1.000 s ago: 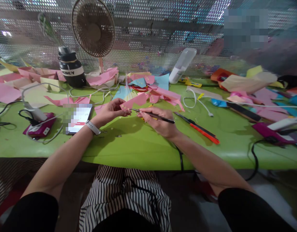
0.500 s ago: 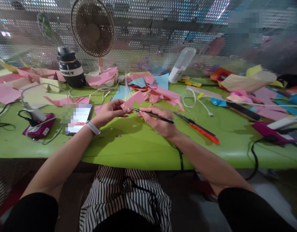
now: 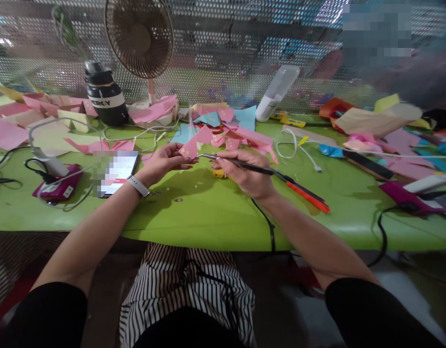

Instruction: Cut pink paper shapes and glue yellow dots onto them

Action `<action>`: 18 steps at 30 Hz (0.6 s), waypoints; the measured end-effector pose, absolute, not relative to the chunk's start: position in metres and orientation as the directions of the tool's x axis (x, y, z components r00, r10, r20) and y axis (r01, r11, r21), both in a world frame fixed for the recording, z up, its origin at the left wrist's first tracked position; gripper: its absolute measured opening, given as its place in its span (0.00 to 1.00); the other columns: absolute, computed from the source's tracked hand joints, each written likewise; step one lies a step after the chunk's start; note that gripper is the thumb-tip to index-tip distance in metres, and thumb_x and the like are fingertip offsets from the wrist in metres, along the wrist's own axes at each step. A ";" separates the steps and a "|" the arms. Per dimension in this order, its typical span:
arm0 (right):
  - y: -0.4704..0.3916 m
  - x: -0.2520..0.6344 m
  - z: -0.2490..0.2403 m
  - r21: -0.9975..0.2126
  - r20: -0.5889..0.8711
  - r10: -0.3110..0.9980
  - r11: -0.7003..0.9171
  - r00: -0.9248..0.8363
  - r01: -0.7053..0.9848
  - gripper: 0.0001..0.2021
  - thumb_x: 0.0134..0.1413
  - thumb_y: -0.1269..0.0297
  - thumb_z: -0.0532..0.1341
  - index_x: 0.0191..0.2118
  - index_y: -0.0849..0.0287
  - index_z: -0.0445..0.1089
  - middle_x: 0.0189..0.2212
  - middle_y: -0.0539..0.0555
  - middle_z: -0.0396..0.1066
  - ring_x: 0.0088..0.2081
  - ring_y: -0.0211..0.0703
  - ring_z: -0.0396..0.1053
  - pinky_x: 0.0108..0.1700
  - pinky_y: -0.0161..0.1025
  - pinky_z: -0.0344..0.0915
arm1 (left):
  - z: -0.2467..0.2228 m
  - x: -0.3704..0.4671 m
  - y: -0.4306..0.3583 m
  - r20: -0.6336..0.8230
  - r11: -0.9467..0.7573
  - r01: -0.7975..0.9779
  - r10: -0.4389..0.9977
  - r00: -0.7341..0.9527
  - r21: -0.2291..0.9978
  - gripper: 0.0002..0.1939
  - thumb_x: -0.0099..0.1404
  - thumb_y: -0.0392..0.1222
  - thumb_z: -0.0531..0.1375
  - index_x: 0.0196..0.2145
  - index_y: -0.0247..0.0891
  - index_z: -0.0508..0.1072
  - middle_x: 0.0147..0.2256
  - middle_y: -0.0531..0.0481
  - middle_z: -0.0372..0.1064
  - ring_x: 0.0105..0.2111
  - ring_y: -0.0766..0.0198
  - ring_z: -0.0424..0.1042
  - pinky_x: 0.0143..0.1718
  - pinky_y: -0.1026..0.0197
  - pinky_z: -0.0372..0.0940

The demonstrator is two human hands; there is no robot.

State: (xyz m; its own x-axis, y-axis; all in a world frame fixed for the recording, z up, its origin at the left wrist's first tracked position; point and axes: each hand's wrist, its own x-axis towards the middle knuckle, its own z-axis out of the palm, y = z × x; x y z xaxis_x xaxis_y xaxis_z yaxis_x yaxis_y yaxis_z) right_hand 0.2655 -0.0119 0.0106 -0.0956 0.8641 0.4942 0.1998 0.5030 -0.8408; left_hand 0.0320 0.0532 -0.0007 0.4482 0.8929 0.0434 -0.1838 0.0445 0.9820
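My left hand [image 3: 165, 163] pinches a pink piece of paper [image 3: 196, 141] with small pale marks on it, above the green table [image 3: 194, 217]. From the right, my right hand [image 3: 246, 173] grips dark tweezers [image 3: 250, 165], their thin metal tip close to the lower edge of that paper. Part of a yellow object [image 3: 218, 173] shows under my right fingers. A red and black tool [image 3: 305, 194] lies just to the right of my right hand. Tiny scraps [image 3: 178, 199] are scattered below my hands.
A phone [image 3: 118, 173] lies by my left wrist, near a purple power strip [image 3: 60, 183]. Behind are a fan [image 3: 139, 38], a black bottle [image 3: 106, 104], a clear bottle [image 3: 277, 92] and heaps of coloured paper [image 3: 255, 137]. A white cable [image 3: 305, 153] lies at the right.
My right hand has shifted slightly right, and the tweezers now lie flatter. More of the yellow object shows. The pink paper is still in my left hand. The view has shifted a little.
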 end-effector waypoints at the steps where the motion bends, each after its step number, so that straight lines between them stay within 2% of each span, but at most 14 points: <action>1: -0.011 0.267 0.012 -0.854 0.459 0.880 0.475 -0.122 0.215 0.11 0.55 0.60 0.68 0.40 0.61 0.80 0.32 0.56 0.82 0.32 0.44 0.80 0.34 0.38 0.77 | -0.001 0.032 0.054 0.050 0.036 -0.185 0.897 0.439 0.982 0.18 0.55 0.33 0.70 0.42 0.33 0.71 0.38 0.43 0.80 0.42 0.57 0.81 0.44 0.58 0.76; 4: -0.008 0.271 0.012 -0.879 0.241 0.930 0.330 -0.278 0.344 0.09 0.52 0.60 0.68 0.35 0.61 0.80 0.28 0.56 0.81 0.29 0.44 0.79 0.29 0.36 0.74 | -0.001 0.031 0.055 0.063 0.015 -0.180 0.905 0.421 0.984 0.17 0.55 0.34 0.71 0.41 0.33 0.71 0.38 0.43 0.80 0.42 0.56 0.81 0.45 0.57 0.75; 7: -0.007 0.271 0.008 -0.871 0.077 0.937 0.230 -0.340 0.435 0.08 0.49 0.61 0.69 0.33 0.60 0.79 0.26 0.56 0.80 0.28 0.44 0.78 0.27 0.35 0.71 | 0.000 0.031 0.055 0.054 0.014 -0.158 0.904 0.423 0.987 0.16 0.55 0.34 0.71 0.40 0.33 0.71 0.38 0.42 0.80 0.43 0.55 0.81 0.47 0.55 0.75; 13: -0.015 0.264 0.005 -0.841 0.132 0.936 0.280 -0.328 0.462 0.09 0.52 0.61 0.67 0.37 0.59 0.79 0.30 0.57 0.81 0.32 0.46 0.79 0.31 0.38 0.72 | -0.002 0.031 0.055 0.065 0.002 -0.153 0.899 0.434 0.988 0.16 0.55 0.34 0.71 0.39 0.33 0.71 0.38 0.42 0.80 0.44 0.54 0.81 0.47 0.54 0.75; 18: -0.019 0.261 0.001 -0.826 0.152 0.924 0.313 -0.350 0.469 0.08 0.53 0.62 0.66 0.38 0.60 0.78 0.30 0.55 0.80 0.32 0.44 0.78 0.32 0.38 0.72 | -0.001 0.031 0.055 0.066 0.003 -0.162 0.905 0.420 0.987 0.16 0.56 0.33 0.71 0.40 0.33 0.71 0.37 0.43 0.80 0.42 0.55 0.81 0.46 0.55 0.75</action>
